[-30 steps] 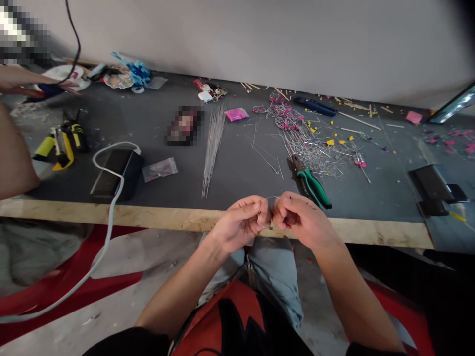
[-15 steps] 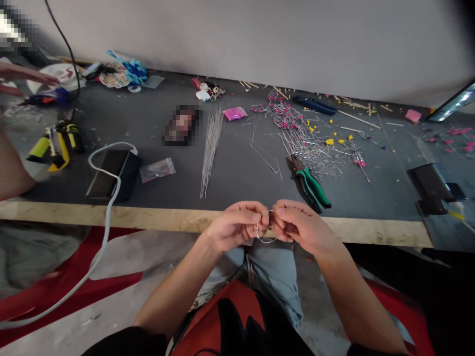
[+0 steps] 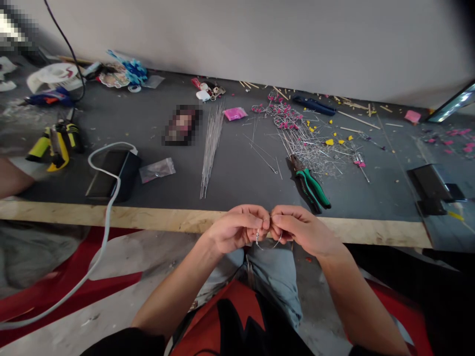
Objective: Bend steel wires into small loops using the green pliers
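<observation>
Evidently for control, the left hand [image 3: 237, 230] and right hand [image 3: 299, 227], fingers curled, pinch a bent wire [image 3: 257, 237] between them; green-handled pliers [image 3: 303, 174] lie just right.

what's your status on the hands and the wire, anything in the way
Both hands closed on thin bent wire, fingertips nearly meeting at table edge. Green-handled pliers lying just beyond right hand. Nothing seen blocking the wire.

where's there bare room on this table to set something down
Mostly bare patches: between the straight wire bundle and the green-handled pliers, just beyond the left hand; and between that bundle and the small plastic bag. It is crowded around the wire pile with pink and yellow bits.
</observation>
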The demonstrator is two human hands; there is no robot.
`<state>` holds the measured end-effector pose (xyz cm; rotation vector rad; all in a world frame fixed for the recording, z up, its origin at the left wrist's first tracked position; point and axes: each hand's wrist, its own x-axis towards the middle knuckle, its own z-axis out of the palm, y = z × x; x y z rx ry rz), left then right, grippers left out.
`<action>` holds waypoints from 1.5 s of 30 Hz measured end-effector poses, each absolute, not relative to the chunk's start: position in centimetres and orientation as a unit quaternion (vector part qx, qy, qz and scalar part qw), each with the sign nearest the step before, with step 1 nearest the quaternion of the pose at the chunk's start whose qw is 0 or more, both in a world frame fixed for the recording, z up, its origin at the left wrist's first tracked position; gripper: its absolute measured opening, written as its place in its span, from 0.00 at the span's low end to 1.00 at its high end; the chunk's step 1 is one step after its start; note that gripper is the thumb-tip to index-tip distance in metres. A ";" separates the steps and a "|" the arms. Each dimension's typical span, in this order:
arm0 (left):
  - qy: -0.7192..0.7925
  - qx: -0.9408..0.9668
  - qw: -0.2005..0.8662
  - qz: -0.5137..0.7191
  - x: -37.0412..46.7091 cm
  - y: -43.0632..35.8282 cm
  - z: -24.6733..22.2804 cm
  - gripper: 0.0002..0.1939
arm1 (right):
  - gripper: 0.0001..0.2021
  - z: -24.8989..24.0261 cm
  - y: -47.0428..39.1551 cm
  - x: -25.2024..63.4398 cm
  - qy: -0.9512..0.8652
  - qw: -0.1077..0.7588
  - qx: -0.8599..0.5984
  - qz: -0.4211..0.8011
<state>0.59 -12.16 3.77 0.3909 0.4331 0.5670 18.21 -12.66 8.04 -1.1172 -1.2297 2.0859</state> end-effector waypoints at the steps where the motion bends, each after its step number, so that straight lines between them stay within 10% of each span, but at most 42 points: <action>1: 0.212 0.192 0.918 0.275 0.6 -12.2 3.6 0.07 | 0.12 8.1 -12.6 18.2 -0.454 0.232 -0.406 0.758; 18: 0.318 0.247 0.843 0.356 1.4 -12.6 4.1 0.08 | 0.13 7.6 -12.1 18.9 -0.471 0.229 -0.469 0.711; 28: 0.502 0.675 0.284 0.460 2.0 -14.0 4.0 0.10 | 0.14 7.3 -12.2 18.8 -0.495 0.196 -0.471 0.704; 37: 0.401 0.345 0.712 0.461 1.5 -14.6 3.0 0.11 | 0.09 6.7 -12.1 19.3 -0.443 0.278 -0.435 0.733; 45: 0.287 0.218 0.844 0.398 0.6 -15.6 2.7 0.11 | 0.05 6.0 -12.7 19.8 -0.366 0.242 -0.340 0.832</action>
